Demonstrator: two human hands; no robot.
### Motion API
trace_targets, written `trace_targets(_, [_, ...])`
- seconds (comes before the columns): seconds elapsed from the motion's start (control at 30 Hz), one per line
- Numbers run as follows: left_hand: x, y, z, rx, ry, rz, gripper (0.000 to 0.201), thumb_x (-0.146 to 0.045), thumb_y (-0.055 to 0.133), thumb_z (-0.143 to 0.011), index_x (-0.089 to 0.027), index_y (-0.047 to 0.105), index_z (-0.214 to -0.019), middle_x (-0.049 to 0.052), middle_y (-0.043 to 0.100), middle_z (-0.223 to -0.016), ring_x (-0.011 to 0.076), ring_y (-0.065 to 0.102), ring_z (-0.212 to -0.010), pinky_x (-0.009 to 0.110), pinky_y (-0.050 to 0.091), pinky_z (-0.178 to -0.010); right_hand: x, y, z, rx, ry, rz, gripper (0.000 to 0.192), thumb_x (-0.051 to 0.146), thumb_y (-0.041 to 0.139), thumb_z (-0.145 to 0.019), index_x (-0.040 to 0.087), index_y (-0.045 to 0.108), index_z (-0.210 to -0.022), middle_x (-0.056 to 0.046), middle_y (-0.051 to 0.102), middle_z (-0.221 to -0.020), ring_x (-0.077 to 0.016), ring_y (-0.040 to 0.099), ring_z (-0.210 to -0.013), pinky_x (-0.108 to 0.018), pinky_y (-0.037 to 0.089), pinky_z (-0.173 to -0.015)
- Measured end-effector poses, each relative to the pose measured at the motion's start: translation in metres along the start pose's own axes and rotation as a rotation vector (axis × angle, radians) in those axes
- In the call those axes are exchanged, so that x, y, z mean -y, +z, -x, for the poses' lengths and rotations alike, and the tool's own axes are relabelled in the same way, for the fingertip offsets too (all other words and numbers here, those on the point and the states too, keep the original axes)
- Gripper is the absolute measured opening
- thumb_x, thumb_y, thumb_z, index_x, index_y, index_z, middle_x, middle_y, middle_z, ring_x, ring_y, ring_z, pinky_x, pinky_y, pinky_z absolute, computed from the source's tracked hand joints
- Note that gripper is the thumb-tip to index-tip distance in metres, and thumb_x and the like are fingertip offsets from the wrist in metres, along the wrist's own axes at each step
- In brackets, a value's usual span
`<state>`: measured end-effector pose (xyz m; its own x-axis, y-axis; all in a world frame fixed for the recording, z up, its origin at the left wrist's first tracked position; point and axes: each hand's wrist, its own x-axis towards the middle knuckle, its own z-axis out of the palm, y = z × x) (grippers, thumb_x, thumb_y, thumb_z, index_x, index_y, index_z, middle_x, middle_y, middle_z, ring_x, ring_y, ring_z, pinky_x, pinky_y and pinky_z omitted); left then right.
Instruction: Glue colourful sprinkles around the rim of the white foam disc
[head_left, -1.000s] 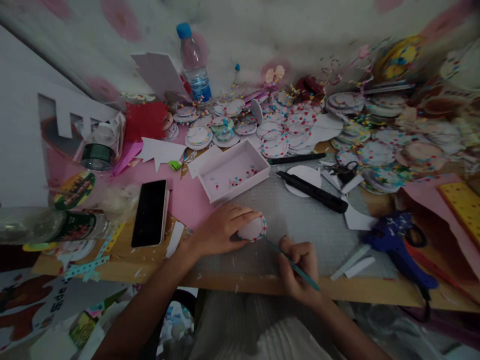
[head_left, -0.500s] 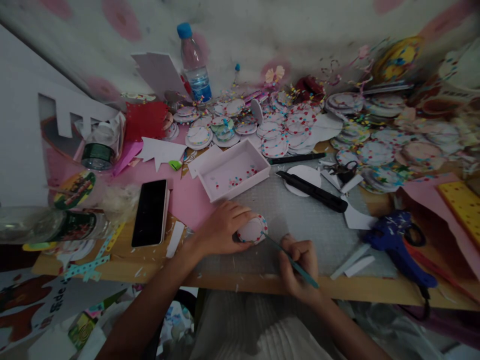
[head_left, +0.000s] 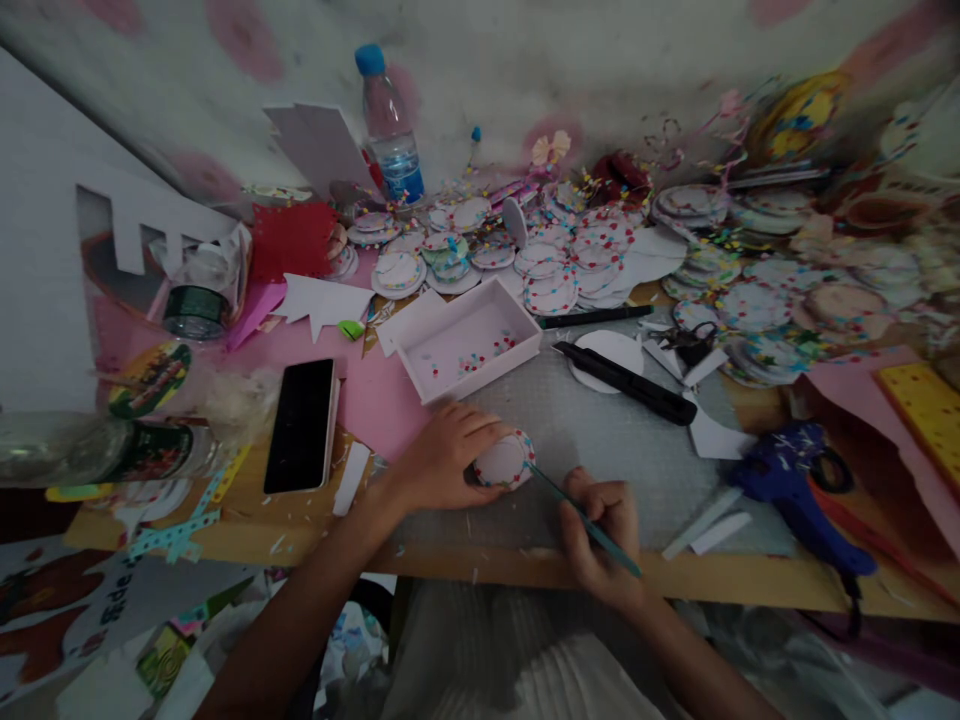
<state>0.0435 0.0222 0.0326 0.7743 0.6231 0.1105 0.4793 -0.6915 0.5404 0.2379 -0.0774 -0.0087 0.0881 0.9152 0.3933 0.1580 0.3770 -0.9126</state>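
Near the table's front edge, my left hand (head_left: 450,458) is closed around the left side of a small white paper disc (head_left: 501,462). Red and blue dots run along the disc's rim. Between the fingers of my right hand (head_left: 602,530) is a thin teal stick (head_left: 585,520), slanting up and left. Its tip meets the right rim of the disc; whether something sits on the tip is too small to tell. Just beyond the disc stands an open white box (head_left: 480,375) with red and blue dots scattered on its floor.
A black utility knife (head_left: 626,382) lies across a white paper circle, with a dark pen (head_left: 596,317) behind it. At right rests a blue glue gun (head_left: 799,490). A phone (head_left: 299,426) lies left. Stacks of decorated discs (head_left: 551,290) and a water bottle (head_left: 394,140) line the back.
Barely anything differs. The teal stick and my right hand have shifted very slightly, while my left hand holds the disc in the same place.
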Motion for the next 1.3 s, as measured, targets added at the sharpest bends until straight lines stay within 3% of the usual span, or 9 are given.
trace_targets(0.6, [-0.001,0.000,0.000,0.018,-0.005,-0.024,0.053,-0.042,0.066,-0.076,-0.019,0.054,-0.123,0.010,0.062,-0.119,0.0265,0.055,-0.107,0.040,0.041,-0.093,0.002,0.000,-0.001,0.002,0.076,-0.077,0.018,0.015,0.043,-0.092,0.024,0.032,-0.081,0.005,0.032,-0.066,-0.0129,0.035,-0.059,-0.026,0.031,-0.053])
trace_targets(1.07, [-0.001,-0.001,0.000,0.034,-0.018,-0.049,0.054,-0.042,0.067,-0.076,-0.016,0.056,-0.121,0.012,0.062,-0.119,0.0274,0.055,-0.108,0.041,0.040,-0.094,-0.002,-0.003,0.007,-0.171,0.244,-0.257,0.020,0.020,0.050,-0.092,0.025,0.034,-0.082,0.006,0.028,-0.066,-0.0116,0.030,-0.056,-0.024,0.026,-0.050])
trace_targets(1.3, [0.000,0.002,0.001,0.026,-0.022,-0.035,0.056,-0.041,0.068,-0.074,-0.018,0.054,-0.124,0.011,0.062,-0.119,0.0276,0.055,-0.108,0.041,0.041,-0.093,-0.002,-0.003,0.008,-0.417,0.240,-0.229,0.021,0.022,0.054,-0.089,0.026,0.034,-0.082,0.006,0.030,-0.066,-0.0134,0.031,-0.058,-0.027,0.025,-0.054])
